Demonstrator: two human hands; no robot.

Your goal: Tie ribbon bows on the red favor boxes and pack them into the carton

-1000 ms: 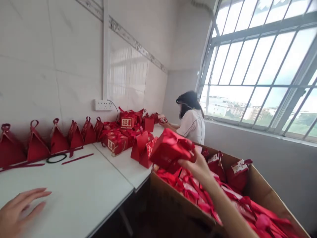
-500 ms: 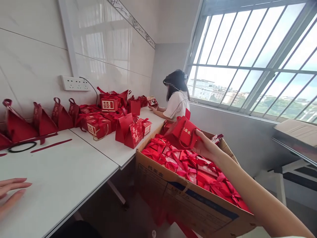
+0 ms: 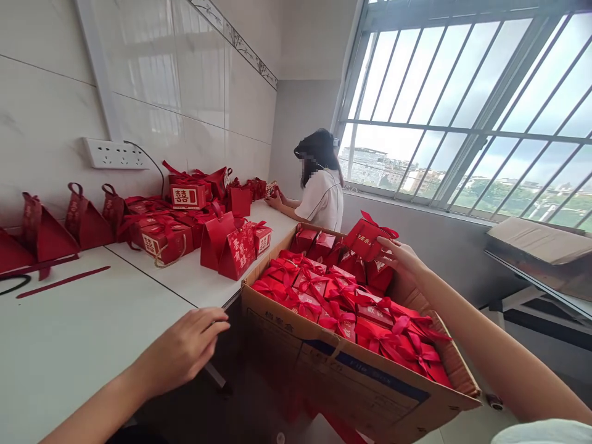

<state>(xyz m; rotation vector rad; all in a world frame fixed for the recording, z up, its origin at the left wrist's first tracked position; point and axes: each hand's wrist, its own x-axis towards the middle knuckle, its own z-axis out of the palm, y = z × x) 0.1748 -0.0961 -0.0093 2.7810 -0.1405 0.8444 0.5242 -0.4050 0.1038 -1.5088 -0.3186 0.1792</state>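
My right hand [image 3: 401, 256] grips a small red gift box [image 3: 363, 239] at its right side, fingertips on its edge. The gift box has gold characters on its face and a ribbon bow on top, and is held tilted over the far part of a cardboard carton [image 3: 365, 379]. Rows of red ribboned boxes [image 3: 340, 287] fill much of the carton. My left hand [image 3: 185, 342] hovers over the table's edge, left of the carton, fingers loosely bent and slightly apart, with nothing visible in them.
On the white table [image 3: 106, 327] stand red triangular boxes [image 3: 44, 229], a pile of red gift boxes [image 3: 166, 237] and a red bag [image 3: 238, 250]. Another person [image 3: 321, 191] sits beyond, handling a box. A power strip [image 3: 115, 154] hangs on the wall; a shelf [image 3: 536, 265] stands right.
My left hand has come right from the left edge to near the carton. The item in my right hand now sits higher and farther right, bow visible, rope handle no longer distinct. The view has shifted right.
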